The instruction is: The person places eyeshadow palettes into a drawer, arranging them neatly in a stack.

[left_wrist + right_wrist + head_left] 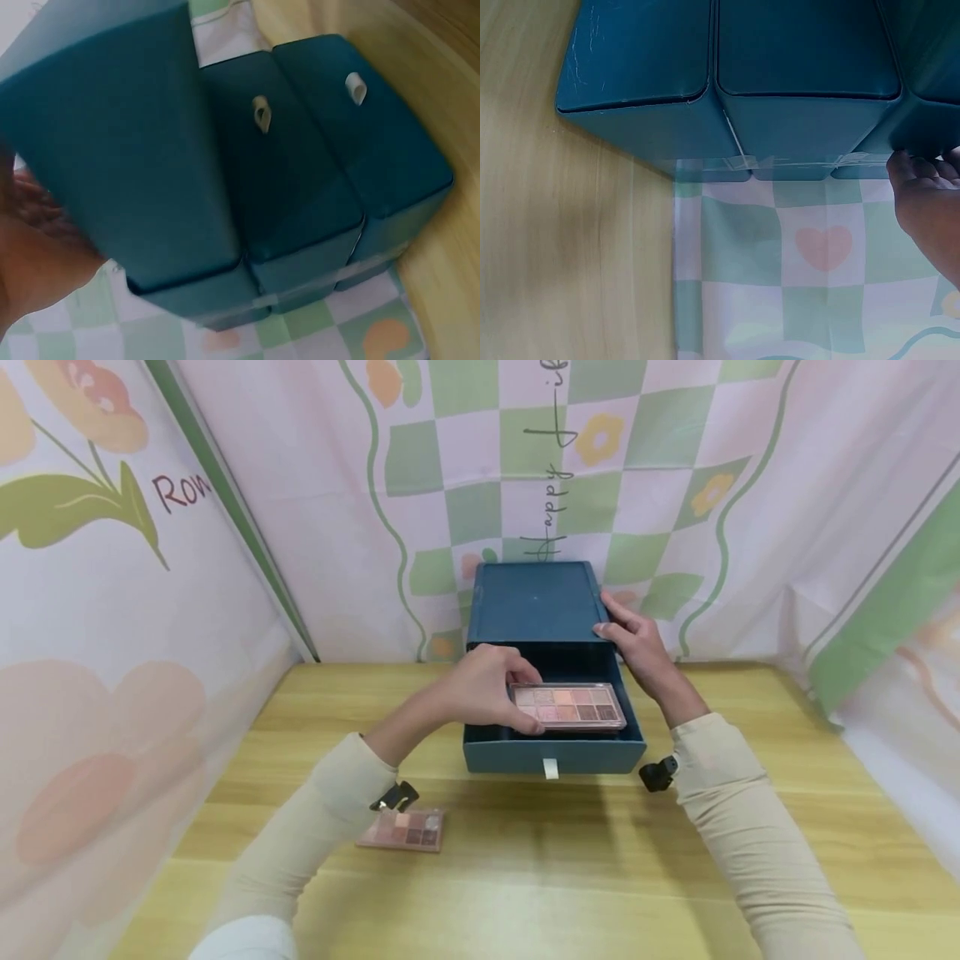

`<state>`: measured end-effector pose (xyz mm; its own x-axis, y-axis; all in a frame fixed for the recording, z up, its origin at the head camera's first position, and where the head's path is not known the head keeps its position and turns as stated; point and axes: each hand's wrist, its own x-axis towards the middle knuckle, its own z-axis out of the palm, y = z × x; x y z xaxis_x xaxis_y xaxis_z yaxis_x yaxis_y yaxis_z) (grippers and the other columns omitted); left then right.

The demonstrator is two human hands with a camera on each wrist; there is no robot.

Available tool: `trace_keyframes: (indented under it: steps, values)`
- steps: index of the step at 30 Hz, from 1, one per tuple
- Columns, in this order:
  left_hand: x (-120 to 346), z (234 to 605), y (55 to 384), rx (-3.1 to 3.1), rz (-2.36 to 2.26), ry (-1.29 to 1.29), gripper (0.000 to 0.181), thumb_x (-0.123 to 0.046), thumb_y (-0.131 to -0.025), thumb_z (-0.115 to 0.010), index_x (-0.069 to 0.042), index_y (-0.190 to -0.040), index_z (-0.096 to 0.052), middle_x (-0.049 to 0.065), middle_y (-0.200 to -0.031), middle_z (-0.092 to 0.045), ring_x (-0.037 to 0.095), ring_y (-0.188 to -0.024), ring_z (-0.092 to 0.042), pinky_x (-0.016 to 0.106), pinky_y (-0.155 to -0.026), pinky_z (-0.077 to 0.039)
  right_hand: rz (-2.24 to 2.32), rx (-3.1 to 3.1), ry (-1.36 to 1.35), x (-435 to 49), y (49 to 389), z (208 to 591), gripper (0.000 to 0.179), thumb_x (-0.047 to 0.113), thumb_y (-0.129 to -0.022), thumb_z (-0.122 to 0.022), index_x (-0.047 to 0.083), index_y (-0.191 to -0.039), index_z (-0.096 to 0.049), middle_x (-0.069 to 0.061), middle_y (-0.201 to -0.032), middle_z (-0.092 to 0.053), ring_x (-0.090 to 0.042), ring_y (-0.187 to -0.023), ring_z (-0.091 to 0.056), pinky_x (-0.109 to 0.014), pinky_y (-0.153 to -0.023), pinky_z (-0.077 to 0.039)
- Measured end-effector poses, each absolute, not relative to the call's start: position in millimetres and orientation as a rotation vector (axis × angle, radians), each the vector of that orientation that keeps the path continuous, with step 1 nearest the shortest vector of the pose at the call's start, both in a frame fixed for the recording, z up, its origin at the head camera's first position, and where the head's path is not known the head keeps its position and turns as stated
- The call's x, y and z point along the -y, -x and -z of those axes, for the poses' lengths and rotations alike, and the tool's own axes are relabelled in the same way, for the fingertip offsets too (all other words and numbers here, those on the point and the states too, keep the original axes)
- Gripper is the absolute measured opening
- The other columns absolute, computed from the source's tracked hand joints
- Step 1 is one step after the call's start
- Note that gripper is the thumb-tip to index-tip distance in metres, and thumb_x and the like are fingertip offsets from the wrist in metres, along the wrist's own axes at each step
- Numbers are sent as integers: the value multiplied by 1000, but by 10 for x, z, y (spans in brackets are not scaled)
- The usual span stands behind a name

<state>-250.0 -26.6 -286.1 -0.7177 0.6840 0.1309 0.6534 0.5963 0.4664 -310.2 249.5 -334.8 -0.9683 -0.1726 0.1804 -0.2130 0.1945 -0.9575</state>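
In the head view my left hand (pixel 491 687) grips an eyeshadow palette (pixel 568 706) with a clear lid, thumb at its near edge and fingers at the far one. The palette is over the pulled-out top drawer (pixel 480 758) of a dark teal drawer unit (pixel 534 602), whose front carries a white pull tab (pixel 551 768). My right hand (pixel 637 639) touches the unit's upper right edge, thumb and forefinger spread. In the right wrist view, the fingers (pixel 930 171) meet the unit's side. The left wrist view shows the extended drawer (pixel 112 157) hiding part of my left hand (pixel 45 255).
A second eyeshadow palette (pixel 405 830) lies on the wooden table (pixel 555 893) beneath my left forearm. Two lower drawers (pixel 285 165) with loop tabs are closed. Patterned cloth (pixel 315 510) hangs behind the unit and along both sides.
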Motion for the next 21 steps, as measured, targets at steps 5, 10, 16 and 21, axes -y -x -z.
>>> trace_keyframes:
  steps: [5,10,16,21]
  values:
    - [179,2897,2527,-2761,-715,-1136,53,-44,-73,-88,-13,-114,-76,0,-104,-71,12,-93,-61,22,-80,-52,-1939,2413,-398,-2510,3101,3337,67,22,-105,-49,21,-162,-15,2,-173,-5,-22,-161,-8,-48,-130,-16]
    - [169,2928,2548,-2791,-697,-1138,53,-44,-72,-89,-13,-114,-76,0,-104,-72,12,-91,-61,23,-79,-52,-1928,2404,-388,-2506,3107,3357,67,22,-104,-49,20,-162,-16,2,-173,-7,-23,-160,-10,-50,-130,-16]
    - [165,2926,2552,-2798,-616,-1114,57,-46,-76,-86,-13,-120,-74,0,-108,-69,13,-95,-60,25,-83,-53,-1938,2396,-400,-2500,3108,3348,66,22,-105,-49,20,-162,-16,1,-173,-7,-22,-160,-9,-43,-130,-18]
    - [175,2929,2539,-2830,-492,-1156,61,-49,-78,-84,-14,-126,-72,1,-113,-71,12,-98,-64,28,-89,-55,-1937,2398,-412,-2496,3092,3356,66,22,-105,-49,19,-162,-15,1,-173,-5,-22,-161,-8,-44,-130,-17]
